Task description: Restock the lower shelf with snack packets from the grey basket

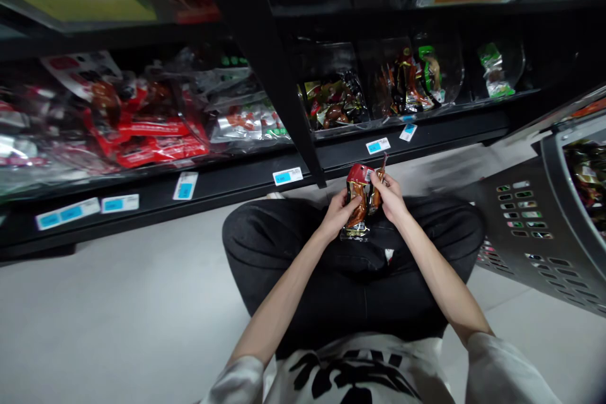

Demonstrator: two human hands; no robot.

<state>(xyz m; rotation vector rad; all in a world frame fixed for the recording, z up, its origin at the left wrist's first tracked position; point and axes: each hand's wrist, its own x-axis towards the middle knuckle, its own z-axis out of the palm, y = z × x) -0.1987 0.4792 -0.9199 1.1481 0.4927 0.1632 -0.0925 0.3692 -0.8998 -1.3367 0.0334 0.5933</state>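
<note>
Above my lap, both hands hold small vacuum-packed snack packets. My left hand [339,211] is closed on a snack packet [357,199] with a red top, a clear front showing brown food and a dark, gold-printed lower edge. My right hand [391,197] is closed on a second snack packet [375,201], partly hidden behind the first. A thin reddish end of packaging rises above the right fingers. The right thumb lies near the first packet's top edge. The exact food inside is too small to make out.
Ahead stands a black shelf [279,69] with price tags [288,176] along its edge. Red packets [151,139] lie at left; clear bins [336,88] of packets stand at centre and right. A grey perforated basket [521,202] with packets inside is at my right, on the pale floor [142,303].
</note>
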